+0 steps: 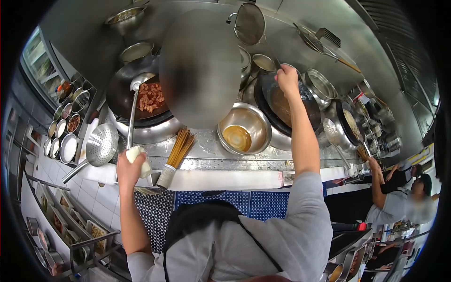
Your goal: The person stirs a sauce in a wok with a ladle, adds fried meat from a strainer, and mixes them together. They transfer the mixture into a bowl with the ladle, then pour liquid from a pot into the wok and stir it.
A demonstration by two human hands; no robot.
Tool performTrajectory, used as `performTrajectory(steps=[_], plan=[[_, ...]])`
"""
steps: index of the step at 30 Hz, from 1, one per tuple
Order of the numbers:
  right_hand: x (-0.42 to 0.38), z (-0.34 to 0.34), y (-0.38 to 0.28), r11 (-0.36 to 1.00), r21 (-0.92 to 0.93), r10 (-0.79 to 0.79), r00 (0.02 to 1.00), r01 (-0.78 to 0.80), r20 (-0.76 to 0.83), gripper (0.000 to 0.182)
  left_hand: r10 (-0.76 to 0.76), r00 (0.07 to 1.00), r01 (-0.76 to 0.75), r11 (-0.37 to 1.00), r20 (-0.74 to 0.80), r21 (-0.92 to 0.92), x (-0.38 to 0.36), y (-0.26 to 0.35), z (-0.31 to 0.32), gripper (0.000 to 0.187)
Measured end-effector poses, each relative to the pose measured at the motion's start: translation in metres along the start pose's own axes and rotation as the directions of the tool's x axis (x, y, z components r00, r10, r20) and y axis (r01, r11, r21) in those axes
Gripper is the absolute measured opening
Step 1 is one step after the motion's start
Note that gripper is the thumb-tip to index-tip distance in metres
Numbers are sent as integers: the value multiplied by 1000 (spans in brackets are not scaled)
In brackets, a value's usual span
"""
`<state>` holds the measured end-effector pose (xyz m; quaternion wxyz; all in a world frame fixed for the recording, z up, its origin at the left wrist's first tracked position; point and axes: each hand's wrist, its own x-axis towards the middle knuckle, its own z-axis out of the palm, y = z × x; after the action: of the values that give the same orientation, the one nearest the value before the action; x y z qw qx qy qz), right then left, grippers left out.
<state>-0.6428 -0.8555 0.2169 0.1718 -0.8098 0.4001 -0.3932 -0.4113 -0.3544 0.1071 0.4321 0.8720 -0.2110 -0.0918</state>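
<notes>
My left hand (130, 170) is closed around a bunched white cloth (139, 160) and the handle end of a long metal ladle (132, 113). The ladle's head rests up at the left wok (123, 101), beside a heap of reddish-brown meat pieces (151, 97). My right arm stretches over the right wok (278, 101), which has a brownish wet base. At its far rim my right hand (287, 79) is closed, with a thin dark rod showing above it; I cannot tell what it grips. Between the woks stands a steel bowl (261, 123) with yellowish liquid.
A bamboo wok brush (178, 150) lies at the counter's front edge. On the left sit a perforated skimmer (102, 144) and several seasoning pots (69, 146). Wire strainers (250, 24) hang behind. Another person (393, 199) works at the far right. A blurred oval hides part of the left wok.
</notes>
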Motion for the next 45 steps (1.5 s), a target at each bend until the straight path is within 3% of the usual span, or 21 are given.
performTrajectory(steps=[1, 3, 9, 12, 13, 14, 15, 16, 18, 21, 22, 27, 30, 34, 35, 38, 39, 41, 42, 44, 45], plan=[[12, 1, -4, 985, -142, -100, 995, 97, -15, 22, 21, 999, -20, 999, -25, 41, 0, -3, 2, 43], [41, 28, -20, 961, -259, -124, 989, 99, -79, 22, 19, 1000, -19, 999, -11, 28, 1, 4, 2, 43], [49, 42, -41, 975, -198, 81, 989, -104, -124, 30, 9, 1000, -9, 1000, 9, 14, -1, -8, 8, 42], [-3, 37, -15, 993, -115, 8, 994, -21, -112, 30, -22, 999, 25, 997, 35, -77, 0, -9, 6, 42], [-33, 37, -9, 960, 260, 122, 991, -103, -59, 26, 13, 1000, -13, 1000, 0, -1, -3, -2, 2, 43], [-69, 25, -19, 908, 371, 206, 979, -195, 11, 22, 1, 999, -3, 999, 35, 47, 3, -5, 0, 44], [-103, 11, -25, 760, 553, 300, 939, -342, 168, 21, 12, 999, -14, 998, 36, 66, 6, -6, 1, 45], [-132, 13, -16, 701, 636, 325, 938, -323, 118, 19, 1, 1000, -2, 997, 12, 83, 6, -2, 0, 47], [-192, -2, -15, 506, 726, 472, 854, -465, 218, 13, 24, 999, -28, 996, 47, 90, 15, -3, 0, 48], [-269, -11, -2, 304, 774, 522, 777, -555, 352, 7, 12, 993, -18, 998, 115, 56, 27, 4, 2, 48], [-291, -16, 1, 237, 776, 512, 754, -584, 411, 6, 56, 996, -60, 996, 68, 66, 38, -3, 10, 47], [-371, -17, -12, -10, 755, 567, 618, -656, 545, 9, 34, 981, 8, 977, 193, -211, 56, -3, 28, 40], [-406, -16, 1, -116, 728, 529, 578, -676, 621, 19, -2, 957, 129, 898, 289, -422, 65, -10, 45, 32], [-428, -19, 13, -204, 686, 427, 568, -698, 704, 31, -47, 891, 372, 645, 451, -668, 61, -2, 56, 29], [-432, -20, 21, -238, 666, 347, 579, -707, 738, 39, -94, 905, 378, 628, 416, -680, 61, -2, 63, 28], [-440, -18, 35, -420, 599, 277, 532, -682, 800, 53, -142, 808, 535, 584, 572, -611, 52, 1, 59, 32], [-442, -18, 38, -476, 579, 220, 547, -662, 807, 56, -119, 837, 511, 519, 534, -685, 38, 18, 55, 31], [-455, -10, 50, -602, 519, 100, 587, -607, 803, 61, -157, 811, 565, 462, 564, -684, 28, 20, 49, 36], [-464, -4, 55, -607, 503, 128, 549, -616, 826, 60, -168, 811, 572, 423, 560, -702, 24, 20, 48, 37], [-466, 6, 25, -539, 526, 350, 394, -657, 850, 59, -145, 830, 555, 297, 538, -777, 19, 20, 47, 37], [-471, 16, 30, -542, 430, 223, 370, -722, 902, 58, -133, 837, 547, 230, 531, -805, 15, 18, 48, 37]])
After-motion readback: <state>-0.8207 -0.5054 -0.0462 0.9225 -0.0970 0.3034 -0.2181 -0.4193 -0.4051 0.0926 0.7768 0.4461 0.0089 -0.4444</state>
